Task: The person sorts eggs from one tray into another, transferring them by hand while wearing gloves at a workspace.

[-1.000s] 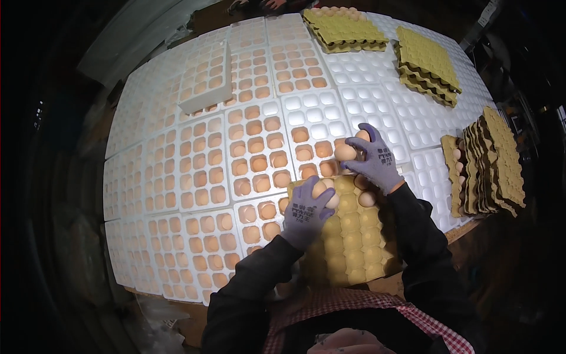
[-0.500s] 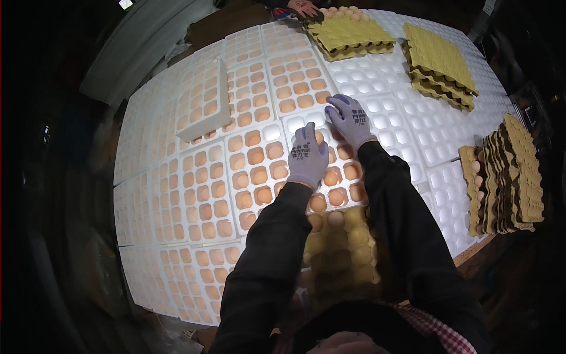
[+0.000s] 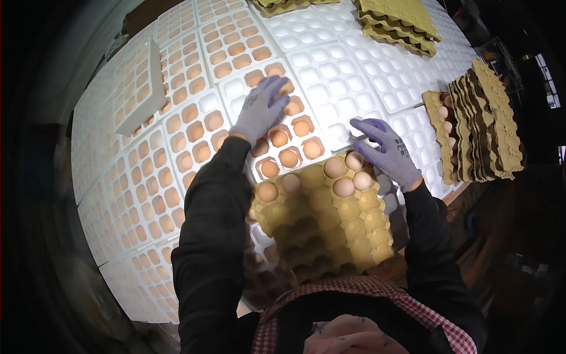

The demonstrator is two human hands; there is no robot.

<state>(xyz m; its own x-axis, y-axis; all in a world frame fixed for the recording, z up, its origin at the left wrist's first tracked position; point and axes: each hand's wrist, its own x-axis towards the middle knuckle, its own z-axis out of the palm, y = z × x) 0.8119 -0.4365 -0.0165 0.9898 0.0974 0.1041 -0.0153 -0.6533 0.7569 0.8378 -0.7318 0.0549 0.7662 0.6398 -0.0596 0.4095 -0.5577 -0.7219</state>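
Note:
My left hand (image 3: 259, 111), in a grey-purple glove, reaches over a white foam egg tray (image 3: 254, 171). Its fingers curl around a brown egg (image 3: 287, 87) in a right-hand cell. Several other cells of this tray hold eggs, and a far left cell is empty. Toward me a yellow pulp egg tray (image 3: 368, 221) lies against the foam tray, with several eggs along its far edge. Beside its far right corner is my right hand (image 3: 386, 152), gloved alike. Its fingers and thumb are spread close to an egg (image 3: 354, 160), with nothing visible in them.
Egg-filled foam trays (image 3: 147, 177) spread to the left, with one foam tray (image 3: 141, 88) stacked on top. Empty-celled foam trays (image 3: 330, 76) extend away on the right. Pulp trays stand stacked at the far right (image 3: 483, 124) and at the back (image 3: 398, 23).
My right hand has moved from over the foam tray back to the pulp tray. My left hand has moved rightward across the foam tray. The view has shifted toward me and right.

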